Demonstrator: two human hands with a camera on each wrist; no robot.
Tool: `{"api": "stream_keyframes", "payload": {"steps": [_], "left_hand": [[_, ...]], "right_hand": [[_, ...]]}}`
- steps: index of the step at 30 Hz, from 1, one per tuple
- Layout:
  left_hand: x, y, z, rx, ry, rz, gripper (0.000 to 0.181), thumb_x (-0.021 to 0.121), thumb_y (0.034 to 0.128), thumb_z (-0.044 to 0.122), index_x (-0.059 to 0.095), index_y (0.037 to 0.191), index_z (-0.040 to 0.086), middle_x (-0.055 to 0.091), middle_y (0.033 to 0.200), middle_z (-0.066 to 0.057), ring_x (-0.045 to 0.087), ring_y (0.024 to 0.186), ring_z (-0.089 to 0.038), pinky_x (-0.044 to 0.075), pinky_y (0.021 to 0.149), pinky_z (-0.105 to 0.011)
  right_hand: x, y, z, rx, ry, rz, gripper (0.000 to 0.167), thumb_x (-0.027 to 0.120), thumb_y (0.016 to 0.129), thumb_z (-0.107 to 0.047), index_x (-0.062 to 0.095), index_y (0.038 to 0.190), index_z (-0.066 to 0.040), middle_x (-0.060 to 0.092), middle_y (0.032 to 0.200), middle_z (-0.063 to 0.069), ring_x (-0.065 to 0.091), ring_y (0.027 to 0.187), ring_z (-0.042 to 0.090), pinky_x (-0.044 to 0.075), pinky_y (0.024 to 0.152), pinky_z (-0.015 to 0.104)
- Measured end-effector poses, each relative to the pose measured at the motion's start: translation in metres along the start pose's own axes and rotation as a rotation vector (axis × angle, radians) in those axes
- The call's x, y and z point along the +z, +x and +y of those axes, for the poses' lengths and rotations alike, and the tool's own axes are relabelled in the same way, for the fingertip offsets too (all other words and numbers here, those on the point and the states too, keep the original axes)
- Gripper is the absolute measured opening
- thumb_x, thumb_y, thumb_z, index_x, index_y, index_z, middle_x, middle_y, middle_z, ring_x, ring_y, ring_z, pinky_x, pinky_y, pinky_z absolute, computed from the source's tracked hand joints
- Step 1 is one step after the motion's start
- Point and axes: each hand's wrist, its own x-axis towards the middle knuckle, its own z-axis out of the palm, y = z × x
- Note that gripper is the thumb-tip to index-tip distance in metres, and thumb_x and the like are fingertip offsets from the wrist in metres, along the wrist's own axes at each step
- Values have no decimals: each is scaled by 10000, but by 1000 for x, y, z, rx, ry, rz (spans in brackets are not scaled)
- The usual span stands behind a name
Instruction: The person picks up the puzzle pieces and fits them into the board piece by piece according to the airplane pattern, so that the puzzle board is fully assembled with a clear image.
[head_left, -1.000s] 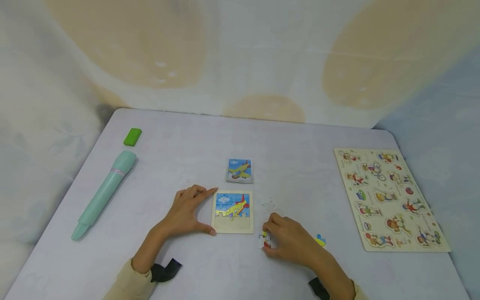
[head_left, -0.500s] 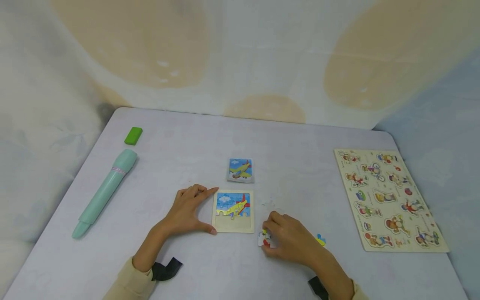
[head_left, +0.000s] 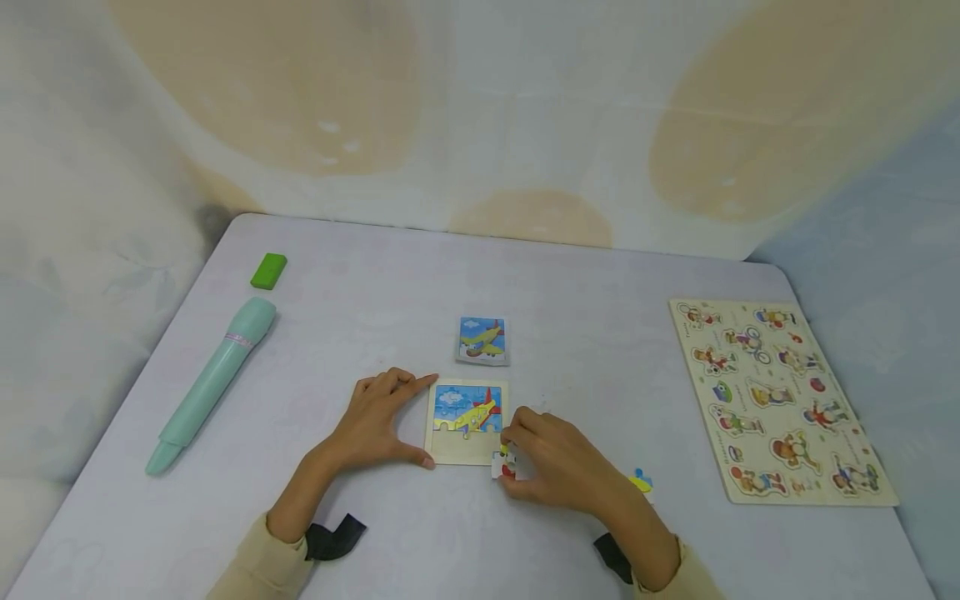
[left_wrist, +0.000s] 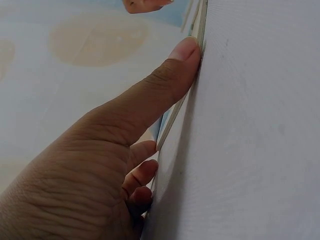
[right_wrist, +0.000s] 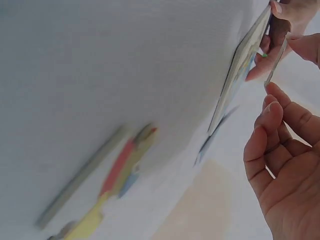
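Observation:
A square wooden puzzle tray (head_left: pixel 450 455) lies on the table. Pieces of a yellow airplane on blue sky (head_left: pixel 465 407) fill its upper part, while its lower strip shows bare wood. At the tray's left side my left hand (head_left: pixel 378 429) has thumb and index finger spread along the edge; in the left wrist view the thumb (left_wrist: pixel 165 82) presses against that edge. My right hand (head_left: pixel 558 458) pinches a white, red and yellow puzzle piece (head_left: pixel 504 462) over the tray's lower right corner. The right wrist view shows this piece (right_wrist: pixel 276 61) edge-on between thumb and finger.
Behind the tray lies a small airplane picture (head_left: pixel 482 340). Loose puzzle pieces (head_left: pixel 641 482) sit by my right forearm, partly hidden. A peg-style picture board (head_left: pixel 780 404) lies right; a mint-green tube with a rounded end (head_left: pixel 217 375) and a green block (head_left: pixel 268 271) lie left.
My right hand has moved left and slightly away from me with the puzzle piece, from beside the tray to its lower right corner. My left hand has stayed at the tray's edge.

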Motion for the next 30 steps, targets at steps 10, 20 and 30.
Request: {"api": "stream_keyframes", "payload": {"steps": [10, 20, 30], "left_hand": [[0, 0, -1, -3, -18, -10, 1134, 899, 519, 631, 451, 1498, 275, 497, 1216, 0, 468, 1168, -205, 246, 1045, -502], [-1, 0, -3, 47, -34, 22, 1135, 896, 508, 641, 474, 1486, 252, 497, 1183, 12, 481, 1126, -190, 267, 1016, -484], [1, 0, -6, 59, -29, 17, 1126, 873, 530, 666, 458, 1495, 259, 491, 1186, 24, 481, 1108, -170, 270, 999, -470]], "right_hand": [[2, 26, -8, -56, -15, 10, 392, 797, 764, -389, 729, 1014, -96, 581, 957, -17, 533, 751, 82, 479, 684, 194], [7, 49, -18, -84, -9, -31, 350, 769, 791, -357, 736, 1010, -87, 578, 912, -19, 467, 729, 70, 444, 675, 181], [17, 65, -23, -102, -78, -85, 311, 739, 824, -373, 723, 987, -108, 571, 899, -17, 460, 737, 86, 489, 729, 238]]}}
